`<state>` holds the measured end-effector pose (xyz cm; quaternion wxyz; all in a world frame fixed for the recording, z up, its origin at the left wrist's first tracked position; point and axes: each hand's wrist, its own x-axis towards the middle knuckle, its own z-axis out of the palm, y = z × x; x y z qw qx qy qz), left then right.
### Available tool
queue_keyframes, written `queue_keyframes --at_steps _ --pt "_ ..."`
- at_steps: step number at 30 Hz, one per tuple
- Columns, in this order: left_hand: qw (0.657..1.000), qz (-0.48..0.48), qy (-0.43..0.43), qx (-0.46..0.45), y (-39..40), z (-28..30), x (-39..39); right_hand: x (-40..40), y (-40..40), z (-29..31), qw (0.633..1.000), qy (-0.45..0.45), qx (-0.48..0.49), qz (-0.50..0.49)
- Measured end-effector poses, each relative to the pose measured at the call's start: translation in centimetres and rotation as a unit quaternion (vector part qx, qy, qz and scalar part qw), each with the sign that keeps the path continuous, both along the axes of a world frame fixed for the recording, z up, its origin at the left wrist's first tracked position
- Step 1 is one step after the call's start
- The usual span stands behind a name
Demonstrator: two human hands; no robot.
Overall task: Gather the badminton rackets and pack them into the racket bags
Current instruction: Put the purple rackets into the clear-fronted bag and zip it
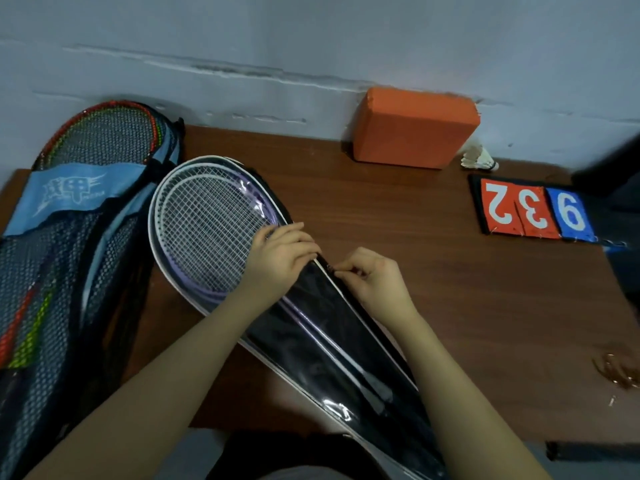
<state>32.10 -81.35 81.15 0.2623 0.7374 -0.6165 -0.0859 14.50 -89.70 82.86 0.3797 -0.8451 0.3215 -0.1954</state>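
Observation:
A clear-fronted black racket bag (pixel 322 344) with white piping lies diagonally on the brown table (pixel 433 271). Inside it show white and purple rackets (pixel 207 230), their heads toward the wall. My left hand (pixel 280 258) presses down on the bag's right edge beside the racket heads. My right hand (pixel 374 278) pinches the zipper pull (pixel 330 268) on that same edge. At the left lies a blue and black mesh bag (pixel 69 258) with red and green rackets (pixel 114 133) inside.
An orange foam block (pixel 412 128) stands against the wall at the back. A white shuttlecock (pixel 479 157) lies to its right, near score cards (pixel 533 211) reading 2, 3 and 9. Something small and metallic (pixel 620 372) sits at the table's right edge.

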Motion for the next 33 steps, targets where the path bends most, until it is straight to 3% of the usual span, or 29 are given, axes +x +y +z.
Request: queue_keyframes --at_steps 5,13,18,23,33 --pt "0.998 0.058 0.037 0.016 -0.9 -0.5 -1.2 -5.8 0.5 -0.8 1.000 0.023 0.012 0.005" --pt "0.992 0.117 -0.014 0.047 -1.3 -0.8 -3.8 -13.4 1.8 -1.6 0.998 0.030 0.056 -0.009" --pt "0.994 0.015 -0.024 0.109 1.6 0.3 -11.1 -12.9 2.4 -0.7 0.998 -0.021 0.056 -0.001" --pt "0.999 0.047 -0.005 0.018 4.1 1.1 -13.9 -12.6 2.6 0.4 0.998 -0.039 0.035 0.044" --pt "0.998 0.065 -0.014 0.022 0.7 -0.2 -11.9 -17.4 2.3 -0.4 0.997 0.013 0.062 -0.035"
